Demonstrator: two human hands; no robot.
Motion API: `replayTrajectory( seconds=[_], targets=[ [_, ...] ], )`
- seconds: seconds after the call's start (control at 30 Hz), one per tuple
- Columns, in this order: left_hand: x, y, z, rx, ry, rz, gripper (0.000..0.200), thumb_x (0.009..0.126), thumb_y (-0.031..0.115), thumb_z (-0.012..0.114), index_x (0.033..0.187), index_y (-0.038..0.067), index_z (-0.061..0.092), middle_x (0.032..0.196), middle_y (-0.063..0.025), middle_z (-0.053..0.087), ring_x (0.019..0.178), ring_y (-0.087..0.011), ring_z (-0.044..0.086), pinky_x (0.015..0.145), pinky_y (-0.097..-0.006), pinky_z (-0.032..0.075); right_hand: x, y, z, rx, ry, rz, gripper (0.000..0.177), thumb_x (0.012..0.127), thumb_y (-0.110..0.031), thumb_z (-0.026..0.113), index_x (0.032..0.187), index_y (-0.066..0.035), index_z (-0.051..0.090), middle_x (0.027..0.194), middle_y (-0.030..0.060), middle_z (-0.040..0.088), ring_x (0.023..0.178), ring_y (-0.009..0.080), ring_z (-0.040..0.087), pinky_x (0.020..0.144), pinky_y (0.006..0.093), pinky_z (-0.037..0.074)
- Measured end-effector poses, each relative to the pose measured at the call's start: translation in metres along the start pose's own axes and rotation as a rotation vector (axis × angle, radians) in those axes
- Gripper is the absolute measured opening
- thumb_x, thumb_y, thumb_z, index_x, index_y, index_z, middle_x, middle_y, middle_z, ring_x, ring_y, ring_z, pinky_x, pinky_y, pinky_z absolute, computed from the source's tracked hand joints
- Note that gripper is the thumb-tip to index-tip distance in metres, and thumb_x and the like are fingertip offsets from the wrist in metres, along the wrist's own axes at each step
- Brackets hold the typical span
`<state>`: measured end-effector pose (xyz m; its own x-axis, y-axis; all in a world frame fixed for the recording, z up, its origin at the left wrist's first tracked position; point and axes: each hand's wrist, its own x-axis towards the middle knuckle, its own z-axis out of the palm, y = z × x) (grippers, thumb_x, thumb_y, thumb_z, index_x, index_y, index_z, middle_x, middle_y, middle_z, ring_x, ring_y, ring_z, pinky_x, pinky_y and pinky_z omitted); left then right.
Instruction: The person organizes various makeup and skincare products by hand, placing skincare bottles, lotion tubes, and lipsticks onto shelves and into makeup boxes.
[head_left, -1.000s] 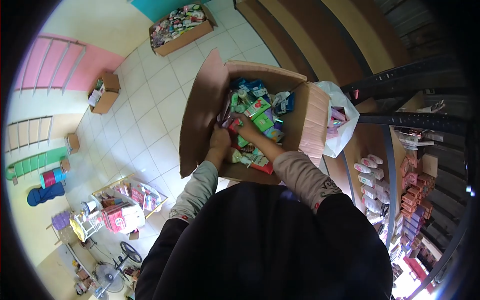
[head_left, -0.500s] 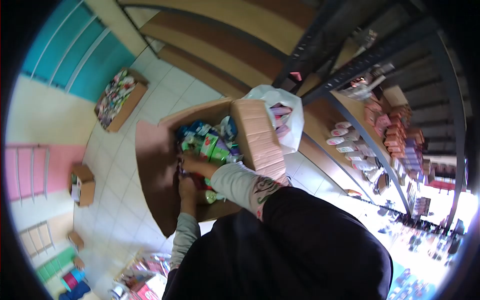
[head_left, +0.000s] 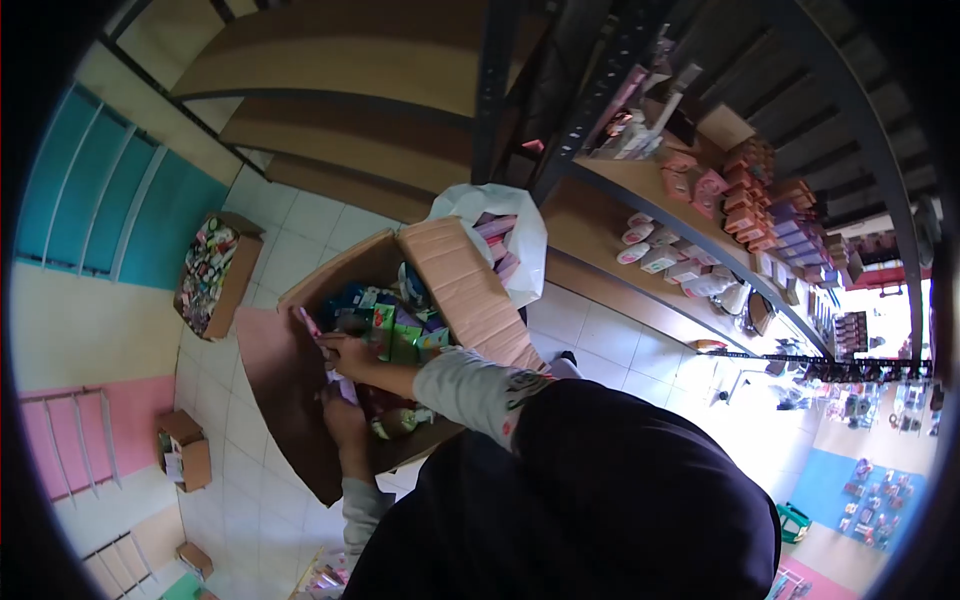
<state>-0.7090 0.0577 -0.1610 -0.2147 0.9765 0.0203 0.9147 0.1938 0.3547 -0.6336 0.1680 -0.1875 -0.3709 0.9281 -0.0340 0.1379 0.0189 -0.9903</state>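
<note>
A large open cardboard box (head_left: pixel 478 290) stands on the floor with its flaps raised. Green packets (head_left: pixel 405 342), dark blue packs and other small goods fill its inside. My right hand (head_left: pixel 355 360) is closed round a slim pink package (head_left: pixel 309 322) near the left inner side of the box. Just below it, my left hand (head_left: pixel 344 415) has its fingers on a lilac part (head_left: pixel 343 387) between the two hands; whether this belongs to the same package is unclear.
A white plastic bag (head_left: pixel 527 245) with pinkish packs leans beside the box, near brown shelves (head_left: pixel 350 125). Boxed goods and pale shoes (head_left: pixel 638 240) line the right shelving (head_left: pixel 690 215). Smaller cartons (head_left: pixel 232 285) sit on the tiled floor (head_left: pixel 350 225) at left.
The view has turned and shifted, so the box appears lower and further left. Both hands have risen slightly from the contents, and the pink package now shows clearly between them.
</note>
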Motion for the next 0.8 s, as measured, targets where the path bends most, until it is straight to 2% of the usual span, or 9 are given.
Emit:
replayTrajectory(
  seconds=[0.17,0.27,0.3,0.43,0.53,0.57,0.63,0.7,0.8],
  targets=[
    [0.009,0.070,-0.088,-0.134,0.170,0.012,0.041,0.079,-0.005,0.049,0.119,-0.001,0.055,0.117,-0.0271,0.052,0.110,-0.0434,0.051,0.092,-0.0457,0.044,-0.027,-0.110,-0.106,-0.037,0.014,-0.326,0.024,0.085,-0.008,0.064,0.108,0.000,0.065,0.116,0.0165,0.060,0.103,0.0290,0.062,0.085,0.0348,0.052],
    [0.012,0.108,-0.118,-0.294,0.256,0.078,0.043,0.077,-0.005,0.052,0.119,0.002,0.057,0.116,-0.0257,0.052,0.108,-0.0443,0.052,0.092,-0.0443,0.044,-0.056,-0.180,-0.177,0.260,-0.003,-0.241,0.022,0.085,-0.007,0.064,0.105,0.001,0.066,0.112,0.0149,0.061,0.101,0.0276,0.063,0.084,0.0334,0.052],
    [0.016,0.117,-0.122,-0.259,0.285,0.158,0.040,0.080,-0.007,0.051,0.119,-0.001,0.057,0.117,-0.0212,0.054,0.106,-0.0364,0.056,0.092,-0.0406,0.044,-0.066,-0.192,-0.193,0.256,0.077,-0.334,0.020,0.083,-0.005,0.065,0.103,0.001,0.066,0.112,0.0142,0.062,0.100,0.0266,0.063,0.083,0.0324,0.052],
    [0.020,0.176,-0.131,-1.025,-0.082,0.024,0.029,0.090,0.002,0.053,0.118,-0.006,0.055,0.117,-0.0123,0.056,0.105,-0.0179,0.055,0.089,-0.0311,0.046,-0.116,-0.227,-0.264,-0.063,0.097,-0.645,0.024,0.077,-0.003,0.068,0.101,-0.001,0.067,0.114,0.0108,0.061,0.102,0.0270,0.062,0.085,0.0347,0.051],
    [0.014,0.214,-0.111,-1.474,-0.170,0.000,0.030,0.093,0.009,0.053,0.120,-0.004,0.055,0.118,-0.0131,0.056,0.104,-0.0180,0.056,0.088,-0.0310,0.046,-0.156,-0.225,-0.298,-0.211,0.031,-0.702,0.025,0.076,-0.005,0.068,0.102,-0.003,0.067,0.115,0.0095,0.061,0.102,0.0277,0.062,0.086,0.0362,0.051],
    [0.020,0.206,-0.095,-1.149,-0.242,0.232,0.036,0.097,0.021,0.047,0.127,-0.001,0.050,0.121,-0.0124,0.055,0.107,-0.0193,0.056,0.089,-0.0327,0.047,-0.168,-0.218,-0.307,-0.258,0.001,-0.697,0.026,0.077,-0.006,0.068,0.102,-0.002,0.066,0.116,0.0089,0.060,0.101,0.0274,0.062,0.086,0.0363,0.052],
    [0.011,0.238,-0.084,-1.464,-0.321,0.173,0.042,0.098,0.029,0.044,0.130,0.001,0.046,0.122,-0.0118,0.055,0.109,-0.0214,0.056,0.090,-0.0353,0.048,-0.193,-0.206,-0.326,-0.310,0.043,-0.726,0.024,0.077,-0.007,0.067,0.101,-0.003,0.066,0.115,0.0078,0.060,0.100,0.0268,0.062,0.084,0.0359,0.052],
    [-0.001,0.290,-0.085,-1.948,-0.425,-0.085,0.053,0.098,0.043,0.040,0.134,0.004,0.042,0.123,-0.0111,0.055,0.111,-0.0247,0.056,0.092,-0.0395,0.047,-0.216,-0.198,-0.348,-0.353,0.086,-0.757,0.023,0.077,-0.008,0.066,0.100,-0.004,0.066,0.112,0.0068,0.061,0.098,0.0258,0.063,0.081,0.0349,0.054],
    [-0.038,0.375,-0.121,-1.896,-0.604,-0.335,0.064,0.094,0.057,0.039,0.127,0.003,0.048,0.120,-0.0101,0.057,0.106,-0.0235,0.057,0.087,-0.0388,0.049,-0.254,-0.190,-0.390,-0.377,0.108,-0.733,0.022,0.076,-0.008,0.067,0.097,-0.003,0.067,0.111,0.0066,0.061,0.097,0.0257,0.063,0.081,0.0349,0.054]
  ],
)
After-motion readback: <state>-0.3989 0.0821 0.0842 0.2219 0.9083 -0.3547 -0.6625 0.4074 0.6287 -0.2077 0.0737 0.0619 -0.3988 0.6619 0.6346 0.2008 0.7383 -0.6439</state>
